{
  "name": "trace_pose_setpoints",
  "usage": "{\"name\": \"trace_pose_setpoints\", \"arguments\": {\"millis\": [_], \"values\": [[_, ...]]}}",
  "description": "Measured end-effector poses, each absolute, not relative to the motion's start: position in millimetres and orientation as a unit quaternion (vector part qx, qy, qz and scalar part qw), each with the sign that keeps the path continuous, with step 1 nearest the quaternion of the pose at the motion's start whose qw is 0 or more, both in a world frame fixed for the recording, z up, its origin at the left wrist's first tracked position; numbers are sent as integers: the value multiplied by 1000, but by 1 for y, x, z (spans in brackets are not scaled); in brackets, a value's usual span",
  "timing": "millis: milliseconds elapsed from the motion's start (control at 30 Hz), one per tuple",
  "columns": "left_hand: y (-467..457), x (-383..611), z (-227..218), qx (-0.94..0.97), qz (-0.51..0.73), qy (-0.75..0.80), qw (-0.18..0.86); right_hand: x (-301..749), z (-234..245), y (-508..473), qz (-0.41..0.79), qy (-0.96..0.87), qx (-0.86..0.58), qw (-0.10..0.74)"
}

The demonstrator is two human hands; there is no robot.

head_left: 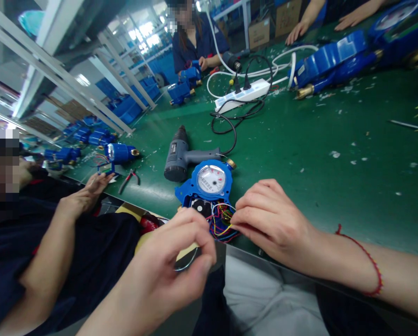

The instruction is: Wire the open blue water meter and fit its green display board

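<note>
In front of me at the table's edge lies a blue water meter point(211, 179) with a round white dial. Its lower housing is uncovered and shows a black round part point(201, 207) and a bundle of thin coloured wires point(220, 226). My right hand point(273, 224) is at the right side of the housing, its fingertips pinched on the wires there. Nearer to me, my left hand point(166, 266) is raised before the meter with its fingers curled and the thumb against the index finger. Whatever may be between them cannot be made out.
A grey heat gun point(180, 156) lies just behind the meter, its black cord running to a white power strip point(242, 95). Pliers point(130, 181) lie left, near a co-worker's hands point(93, 186) and another blue meter point(121, 152). Large blue meters point(335, 60) stand back right.
</note>
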State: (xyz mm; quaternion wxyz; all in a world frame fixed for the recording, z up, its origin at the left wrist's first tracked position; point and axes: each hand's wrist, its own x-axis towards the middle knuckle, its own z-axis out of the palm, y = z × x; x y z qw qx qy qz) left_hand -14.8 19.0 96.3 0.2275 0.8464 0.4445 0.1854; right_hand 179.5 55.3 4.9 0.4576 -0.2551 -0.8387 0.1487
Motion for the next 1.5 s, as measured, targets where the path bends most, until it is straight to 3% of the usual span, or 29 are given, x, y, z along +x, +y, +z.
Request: {"name": "trace_pose_setpoints", "arguments": {"millis": [167, 367, 733, 1500], "values": [[4, -29, 92, 787, 310, 478, 238, 178, 3, 57, 176, -828, -254, 469], [21, -12, 66, 814, 249, 501, 155, 178, 4, 55, 174, -830, -255, 465], [38, 2, 69, 836, 152, 506, 147, 177, 6, 52, 167, -836, -252, 458], [33, 0, 68, 845, 146, 495, 140, 174, 8, 53, 171, -833, -256, 460]]}}
